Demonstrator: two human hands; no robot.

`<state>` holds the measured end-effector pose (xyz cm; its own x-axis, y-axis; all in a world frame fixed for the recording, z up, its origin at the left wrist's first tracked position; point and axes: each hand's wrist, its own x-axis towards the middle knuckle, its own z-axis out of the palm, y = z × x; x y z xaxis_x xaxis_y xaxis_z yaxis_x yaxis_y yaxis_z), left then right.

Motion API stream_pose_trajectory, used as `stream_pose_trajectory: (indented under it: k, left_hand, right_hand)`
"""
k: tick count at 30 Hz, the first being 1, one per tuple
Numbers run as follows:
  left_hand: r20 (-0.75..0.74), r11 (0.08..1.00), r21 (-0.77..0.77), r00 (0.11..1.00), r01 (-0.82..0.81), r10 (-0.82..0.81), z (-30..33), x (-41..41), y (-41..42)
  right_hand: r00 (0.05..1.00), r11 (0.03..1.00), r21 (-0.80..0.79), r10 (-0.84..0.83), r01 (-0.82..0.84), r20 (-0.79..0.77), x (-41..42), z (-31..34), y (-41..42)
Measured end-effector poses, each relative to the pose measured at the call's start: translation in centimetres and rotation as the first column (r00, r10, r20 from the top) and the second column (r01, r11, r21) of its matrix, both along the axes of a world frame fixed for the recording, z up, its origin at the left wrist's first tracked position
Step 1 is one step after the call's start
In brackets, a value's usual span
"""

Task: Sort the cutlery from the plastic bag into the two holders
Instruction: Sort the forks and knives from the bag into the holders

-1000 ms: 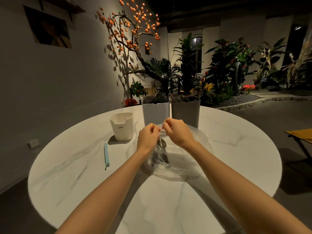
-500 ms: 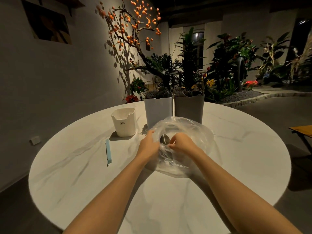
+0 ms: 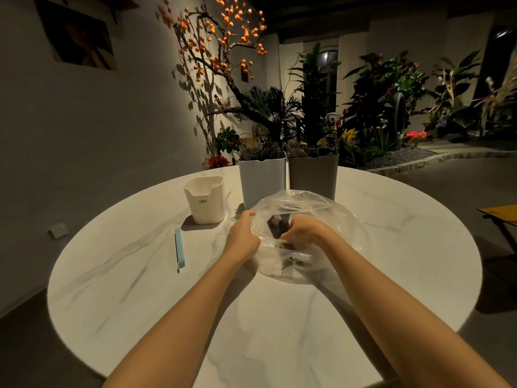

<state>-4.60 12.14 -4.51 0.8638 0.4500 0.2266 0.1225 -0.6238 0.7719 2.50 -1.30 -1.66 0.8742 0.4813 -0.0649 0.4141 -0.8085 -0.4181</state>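
On the round marble table (image 3: 140,275), both hands' (image 3: 242,236) fingers (image 3: 288,236) clamp the plastic bag's (image 3: 330,217) open rim, forearms outstretched.

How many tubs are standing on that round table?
3: a small cream tub at left, a tall white holder mid-table, a grey holder touching its right side. None seems hidden.

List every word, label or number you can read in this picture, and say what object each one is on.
"CRBW": printed on the front of the small white cup on the table.
A line of smaller print sits under it, too small to read.
The picture on the wall is too dark to show any text.
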Motion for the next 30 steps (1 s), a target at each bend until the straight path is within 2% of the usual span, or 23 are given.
stream_pose_trajectory:
  k: [3,4,7,9,11,13,15,19,22,25,27,30]
  left_hand:
    - [-0.045,0.973,0.216,0.995,-0.08,0.091,-0.2,-0.2,0.6]
    - [-0.019,0.954,0.28,0.993,-0.105,0.115,-0.1,-0.2,0.6]
    - [0.269,0.953,0.272,0.961,-0.136,0.06,0.3,-0.3,0.1]
    - [0.416,0.966,0.246,0.909,-0.076,-0.034,0.6,-0.3,-0.2]
    - [0.396,0.962,0.273,0.907,0.033,-0.144,0.6,-0.3,-0.4]
    - [0.274,0.929,0.361,0.943,0.081,-0.189,0.1,-0.1,-0.2]
    - [0.183,0.924,0.374,0.97,0.082,-0.16,-0.4,0.0,0.0]
    - [0.16,0.953,0.298,0.981,0.059,-0.11,-0.8,-0.1,0.4]
    - [0.019,0.936,0.314,0.985,0.159,-0.174,-1.0,-0.2,0.4]
    - [-0.129,0.871,0.432,0.972,0.232,-0.195,-0.7,-0.7,-0.5]
    - [-0.173,0.84,0.478,0.966,0.255,-0.194,-0.7,-0.7,-0.7]
    - [-0.243,0.832,0.453,0.942,0.321,-0.231,-0.8,-0.7,-0.7]
  right_hand:
    - [0.999,1.0,-0.013,-0.005,0.005,0.036,-0.1,0.4,0.1]
    - [0.999,1.0,-0.019,-0.014,0.014,0.044,-0.2,0.3,0.3]
    - [0.997,0.996,-0.088,-0.001,0.008,0.073,-0.2,0.1,1.2]
    - [0.996,0.982,-0.19,0.021,-0.004,0.087,-0.5,0.5,1.6]
    - [0.991,0.966,-0.257,0.052,-0.019,0.122,-0.5,0.9,2.0]
    - [0.986,0.955,-0.297,0.077,-0.03,0.146,-0.6,1.2,2.4]
    - [0.984,0.939,-0.34,0.098,-0.043,0.148,-0.8,1.3,2.4]
    - [0.984,0.906,-0.399,0.17,-0.138,0.045,-1.4,1.6,1.5]
    - [0.984,0.932,-0.317,0.175,-0.177,-0.036,-0.8,1.9,0.8]
    - [0.982,0.972,-0.15,0.173,-0.183,-0.08,-0.3,2.4,0.1]
    - [0.983,0.996,0.048,0.086,-0.08,-0.162,0.3,2.2,-0.4]
    - [0.91,0.937,0.336,0.053,0.098,-0.412,1.2,1.8,-0.6]
